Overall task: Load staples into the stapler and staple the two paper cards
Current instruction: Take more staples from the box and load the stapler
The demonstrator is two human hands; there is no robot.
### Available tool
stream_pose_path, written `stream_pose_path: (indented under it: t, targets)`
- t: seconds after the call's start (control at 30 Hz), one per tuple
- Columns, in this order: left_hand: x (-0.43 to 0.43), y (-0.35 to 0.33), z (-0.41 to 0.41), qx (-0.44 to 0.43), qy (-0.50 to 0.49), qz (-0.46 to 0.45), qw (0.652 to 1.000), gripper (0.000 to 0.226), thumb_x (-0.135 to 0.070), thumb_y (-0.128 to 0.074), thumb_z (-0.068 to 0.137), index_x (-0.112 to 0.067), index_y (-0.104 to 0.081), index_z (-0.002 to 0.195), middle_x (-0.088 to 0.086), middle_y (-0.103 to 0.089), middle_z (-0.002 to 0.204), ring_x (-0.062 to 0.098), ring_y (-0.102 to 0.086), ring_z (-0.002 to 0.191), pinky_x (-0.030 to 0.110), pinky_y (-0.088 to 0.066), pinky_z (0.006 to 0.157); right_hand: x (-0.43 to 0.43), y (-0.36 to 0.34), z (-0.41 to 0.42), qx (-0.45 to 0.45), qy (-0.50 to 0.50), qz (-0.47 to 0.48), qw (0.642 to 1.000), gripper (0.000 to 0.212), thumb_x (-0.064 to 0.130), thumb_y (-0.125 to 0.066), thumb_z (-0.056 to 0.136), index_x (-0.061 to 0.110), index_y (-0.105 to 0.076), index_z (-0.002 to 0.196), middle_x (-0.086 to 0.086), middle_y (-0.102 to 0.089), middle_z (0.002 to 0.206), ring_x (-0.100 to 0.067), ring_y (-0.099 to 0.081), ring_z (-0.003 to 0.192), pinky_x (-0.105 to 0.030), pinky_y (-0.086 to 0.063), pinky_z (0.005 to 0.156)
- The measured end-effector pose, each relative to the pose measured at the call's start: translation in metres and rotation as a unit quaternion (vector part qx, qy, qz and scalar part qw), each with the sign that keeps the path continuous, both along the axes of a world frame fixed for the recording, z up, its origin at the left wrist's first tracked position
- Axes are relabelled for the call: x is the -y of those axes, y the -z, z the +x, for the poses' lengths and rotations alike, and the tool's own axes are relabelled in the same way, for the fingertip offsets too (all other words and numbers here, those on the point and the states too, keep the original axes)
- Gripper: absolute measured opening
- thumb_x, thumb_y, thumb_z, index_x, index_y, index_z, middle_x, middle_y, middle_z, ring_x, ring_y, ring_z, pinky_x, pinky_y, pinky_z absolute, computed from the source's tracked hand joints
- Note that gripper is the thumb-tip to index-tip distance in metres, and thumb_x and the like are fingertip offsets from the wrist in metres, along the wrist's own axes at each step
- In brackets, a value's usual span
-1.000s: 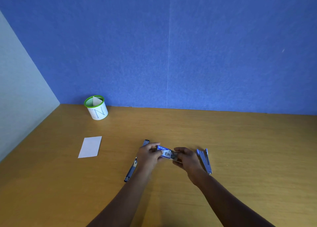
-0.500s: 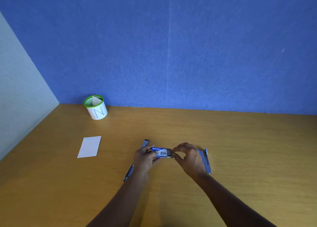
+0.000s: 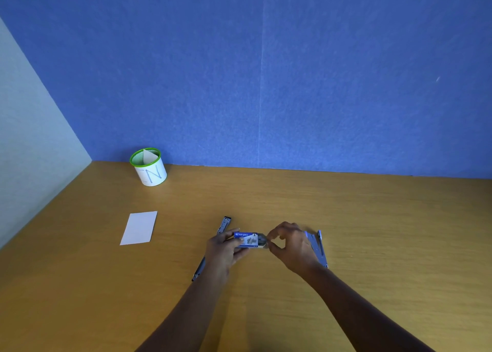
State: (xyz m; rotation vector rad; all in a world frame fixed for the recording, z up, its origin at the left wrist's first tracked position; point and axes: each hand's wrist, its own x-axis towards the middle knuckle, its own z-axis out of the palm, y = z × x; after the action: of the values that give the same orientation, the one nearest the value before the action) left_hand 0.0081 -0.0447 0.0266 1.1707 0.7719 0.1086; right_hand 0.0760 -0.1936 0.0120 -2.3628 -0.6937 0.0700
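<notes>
My left hand (image 3: pixel 222 252) grips a small blue staple box (image 3: pixel 246 238) above the wooden desk. My right hand (image 3: pixel 291 246) pinches the box's right end with thumb and forefinger. A blue stapler (image 3: pixel 318 248) lies on the desk just right of my right hand, partly hidden by it. A second long, dark blue stapler part (image 3: pixel 223 224) lies behind my left hand, its middle hidden. A white paper card (image 3: pixel 139 228) lies flat to the left.
A white mesh cup with a green rim (image 3: pixel 149 166) stands at the back left, a folded white paper inside it. The blue wall closes the desk's back; a pale wall runs along the left edge.
Both hands and the staple box shifted slightly away from me. My right hand's fingers moved from under the box to a pinch at its right end.
</notes>
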Motion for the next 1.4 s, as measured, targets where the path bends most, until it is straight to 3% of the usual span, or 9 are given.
stream_pose_path:
  t: [0.1, 0.2, 0.3, 0.4, 0.5, 0.7, 0.9, 1.13, 1.4]
  targets:
    - [0.0, 0.002, -0.001, 0.002, -0.001, -0.006, 1.0, 0.026, 0.008, -0.055, 0.087, 0.004, -0.059, 0.112, 0.022, -0.063, 0.1, 0.023, -0.065, 0.077, 0.021, -0.059, 0.057, -0.001, -0.002, -0.002, -0.033, 0.004, 0.028, 0.999, 0.007, 0.014, -0.064, 0.082, 0.016, -0.066, 0.089, 0.004, -0.06, 0.091, -0.007, -0.048, 0.084, -0.012, -0.035, 0.068]
    - [-0.001, 0.003, -0.001, 0.002, -0.004, -0.01, 1.0, 0.025, 0.007, -0.054, 0.088, 0.004, -0.059, 0.113, 0.02, -0.064, 0.099, 0.022, -0.065, 0.077, 0.021, -0.058, 0.058, 0.0, -0.005, -0.006, -0.144, 0.075, 0.157, 0.974, 0.011, 0.014, -0.066, 0.082, 0.019, -0.059, 0.074, 0.006, -0.061, 0.081, -0.007, -0.056, 0.079, -0.01, -0.041, 0.065]
    - [-0.001, 0.003, -0.001, 0.004, -0.008, -0.018, 1.0, 0.026, 0.007, -0.053, 0.088, 0.004, -0.059, 0.113, 0.022, -0.064, 0.102, 0.023, -0.066, 0.079, 0.022, -0.058, 0.059, 0.001, -0.01, -0.01, -0.317, 0.126, 0.34, 0.876, 0.013, 0.01, -0.059, 0.088, 0.011, -0.058, 0.075, -0.004, -0.064, 0.079, -0.016, -0.062, 0.078, -0.022, -0.05, 0.064]
    - [-0.001, 0.003, -0.001, 0.007, -0.014, -0.03, 0.999, 0.026, 0.008, -0.053, 0.088, 0.004, -0.059, 0.114, 0.019, -0.065, 0.095, 0.023, -0.065, 0.079, 0.021, -0.059, 0.058, 0.002, -0.017, -0.012, -0.433, 0.132, 0.46, 0.764, 0.02, -0.001, -0.044, 0.092, 0.006, -0.052, 0.075, -0.009, -0.064, 0.077, -0.018, -0.065, 0.072, -0.022, -0.053, 0.059]
    - [0.0, 0.003, -0.001, 0.011, -0.014, -0.039, 0.999, 0.027, 0.008, -0.053, 0.089, 0.004, -0.058, 0.114, 0.016, -0.065, 0.091, 0.022, -0.065, 0.079, 0.021, -0.059, 0.058, 0.002, -0.02, -0.012, -0.469, 0.143, 0.498, 0.715, 0.024, -0.008, -0.038, 0.089, 0.006, -0.049, 0.073, -0.011, -0.062, 0.078, -0.018, -0.062, 0.07, -0.022, -0.054, 0.059]
    - [0.001, 0.0, -0.002, 0.03, -0.021, -0.068, 0.997, 0.023, 0.009, -0.052, 0.088, 0.003, -0.06, 0.109, 0.017, -0.064, 0.092, 0.023, -0.065, 0.079, 0.022, -0.059, 0.058, 0.001, -0.014, -0.011, -0.476, 0.155, 0.462, 0.732, 0.017, -0.003, -0.043, 0.089, 0.004, -0.058, 0.083, -0.01, -0.062, 0.079, -0.017, -0.058, 0.073, -0.026, -0.05, 0.067]
    - [0.004, 0.001, -0.003, 0.041, -0.018, -0.095, 0.994, 0.018, 0.009, -0.053, 0.087, 0.003, -0.061, 0.103, 0.017, -0.065, 0.089, 0.025, -0.066, 0.08, 0.024, -0.059, 0.062, -0.001, -0.01, -0.015, -0.464, 0.12, 0.416, 0.773, 0.007, 0.008, -0.057, 0.089, 0.008, -0.062, 0.084, -0.003, -0.06, 0.076, -0.011, -0.056, 0.071, -0.02, -0.051, 0.064]
    - [0.004, 0.002, -0.004, 0.053, -0.009, -0.095, 0.994, 0.019, 0.009, -0.053, 0.087, 0.002, -0.061, 0.103, 0.018, -0.066, 0.091, 0.025, -0.066, 0.082, 0.025, -0.059, 0.064, -0.004, -0.01, -0.015, -0.467, 0.119, 0.406, 0.777, 0.004, 0.007, -0.059, 0.087, 0.009, -0.063, 0.085, -0.003, -0.062, 0.077, -0.01, -0.058, 0.071, -0.017, -0.052, 0.063]
    - [0.006, 0.003, -0.004, 0.052, 0.013, -0.079, 0.995, 0.021, 0.007, -0.055, 0.087, -0.002, -0.061, 0.106, 0.015, -0.066, 0.093, 0.023, -0.066, 0.082, 0.023, -0.059, 0.066, -0.008, -0.017, -0.016, -0.434, 0.13, 0.362, 0.815, 0.005, 0.007, -0.067, 0.082, 0.011, -0.063, 0.083, 0.001, -0.059, 0.069, -0.008, -0.049, 0.063, -0.02, -0.04, 0.058]
